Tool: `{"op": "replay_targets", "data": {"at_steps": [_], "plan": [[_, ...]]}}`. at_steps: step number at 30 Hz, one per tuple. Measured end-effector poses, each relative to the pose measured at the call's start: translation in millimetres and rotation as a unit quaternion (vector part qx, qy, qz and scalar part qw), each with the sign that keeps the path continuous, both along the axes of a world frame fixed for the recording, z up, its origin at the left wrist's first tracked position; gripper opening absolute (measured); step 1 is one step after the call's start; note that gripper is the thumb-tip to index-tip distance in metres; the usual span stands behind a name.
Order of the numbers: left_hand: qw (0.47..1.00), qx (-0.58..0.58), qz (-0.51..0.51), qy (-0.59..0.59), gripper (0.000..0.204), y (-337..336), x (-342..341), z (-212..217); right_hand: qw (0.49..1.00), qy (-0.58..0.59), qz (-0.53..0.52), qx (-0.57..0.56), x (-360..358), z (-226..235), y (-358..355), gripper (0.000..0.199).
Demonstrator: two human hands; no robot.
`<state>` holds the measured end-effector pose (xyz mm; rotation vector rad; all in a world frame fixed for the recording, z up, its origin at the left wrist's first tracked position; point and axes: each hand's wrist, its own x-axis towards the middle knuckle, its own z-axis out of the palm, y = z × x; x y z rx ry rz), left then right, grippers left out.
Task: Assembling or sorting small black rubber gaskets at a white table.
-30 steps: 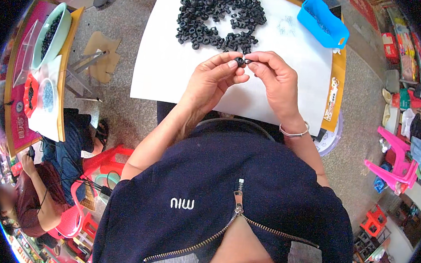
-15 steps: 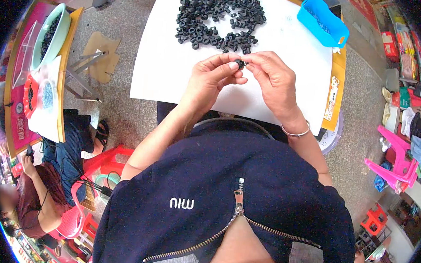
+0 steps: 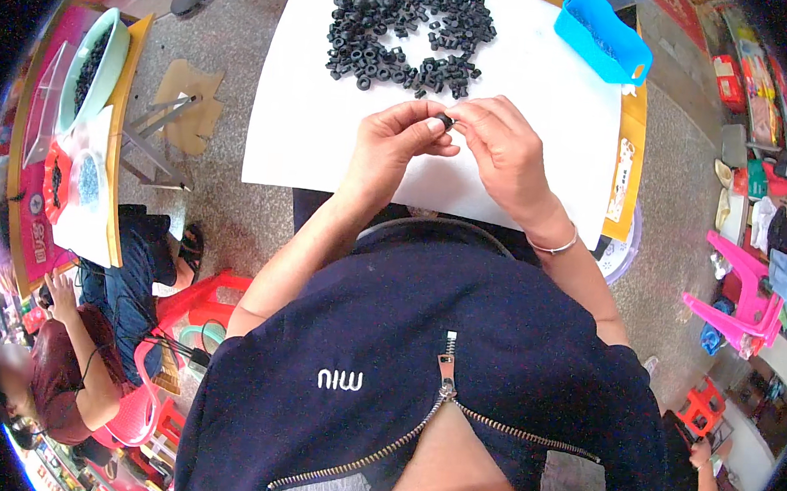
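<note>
My left hand [image 3: 391,145] pinches a small black round part [image 3: 443,121] between thumb and fingers. The fingertips of my right hand [image 3: 505,148] are pressed together right against that part; whatever they grip is too small to make out. Both hands are held over the near side of a white sheet [image 3: 306,130] on the table. Just beyond them lies a loose pile of small black ring-shaped and spool-like pieces [image 3: 361,61], with a bare patch in its middle.
A blue plastic basket [image 3: 598,55] with small bits inside stands at the far right of the sheet. On the left, a second table bears a pale green basin [image 3: 110,61] of black pieces. A person [image 3: 84,361] sits there. Pink [image 3: 741,297] and red stools [image 3: 701,408] are at right.
My right hand has shifted slightly left, its fingertips closer to the black part in my left hand. At lower right another person has come further into view. The seated person's hand has lifted.
</note>
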<state>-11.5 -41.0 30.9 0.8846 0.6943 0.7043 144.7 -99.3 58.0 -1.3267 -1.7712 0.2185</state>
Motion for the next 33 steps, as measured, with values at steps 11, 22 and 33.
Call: {"op": "replay_targets", "data": {"at_steps": [11,22,33], "plan": [[0.999,0.025,0.019,0.028,0.025,-1,9,-1,0.999,-0.033,0.002,0.036,-2,-12,6,0.022],[0.985,-0.116,-0.127,-0.029,0.026,9,-3,-19,0.978,0.142,0.023,-0.148,1,-14,-9,0.016],[0.996,-0.063,-0.051,-0.03,0.027,-10,13,0,0.965,0.23,-0.076,-0.104,-18,-25,2,0.021]]}}
